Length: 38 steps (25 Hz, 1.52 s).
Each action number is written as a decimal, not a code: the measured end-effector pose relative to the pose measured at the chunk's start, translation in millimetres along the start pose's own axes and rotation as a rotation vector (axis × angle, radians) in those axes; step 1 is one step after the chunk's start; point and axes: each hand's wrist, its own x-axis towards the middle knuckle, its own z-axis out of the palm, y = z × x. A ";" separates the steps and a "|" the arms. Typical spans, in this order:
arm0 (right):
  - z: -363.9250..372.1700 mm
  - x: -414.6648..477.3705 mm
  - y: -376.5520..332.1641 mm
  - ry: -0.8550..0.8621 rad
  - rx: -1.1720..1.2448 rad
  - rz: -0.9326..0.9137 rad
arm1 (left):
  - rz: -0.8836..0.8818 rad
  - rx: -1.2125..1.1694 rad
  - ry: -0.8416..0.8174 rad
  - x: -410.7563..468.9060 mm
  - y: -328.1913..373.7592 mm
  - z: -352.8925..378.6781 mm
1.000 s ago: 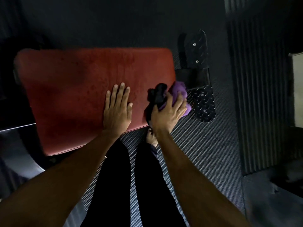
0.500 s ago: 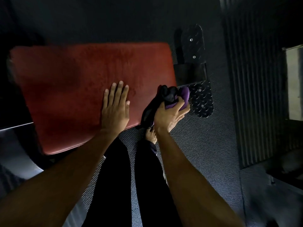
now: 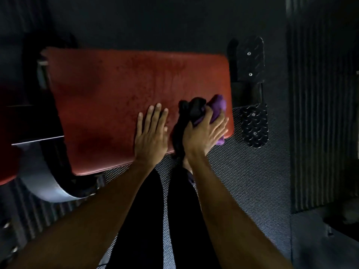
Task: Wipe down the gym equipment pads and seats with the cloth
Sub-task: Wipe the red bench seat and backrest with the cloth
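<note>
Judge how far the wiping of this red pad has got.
Done: faint streaks across the middle of the red pad suggest wiping there, though dim light leaves that unsure. In hand: the right hand holds the cloth on the near right corner; the left hand rests flat beside it. Left: the pad's left half.

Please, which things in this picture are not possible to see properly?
Head view:
- the red pad: partly covered by the left hand and the cloth.
- the cloth: its underside hidden by the right hand and its grip.
- the machine frame left of the pad: lost in darkness.
- a second red pad: cut off by the left edge.
</note>
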 end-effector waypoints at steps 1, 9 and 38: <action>-2.6 19.7 -18.7 0.007 -0.019 -0.006 | 0.003 -0.012 0.000 0.3 -1.4 0.4; -24.2 -4.2 11.5 -0.194 -0.259 -0.699 | -0.017 -0.114 0.059 0.7 -3.6 0.6; -16.5 67.6 -44.1 -0.260 -0.287 -1.070 | -0.137 -0.001 0.140 118.0 -74.3 -29.0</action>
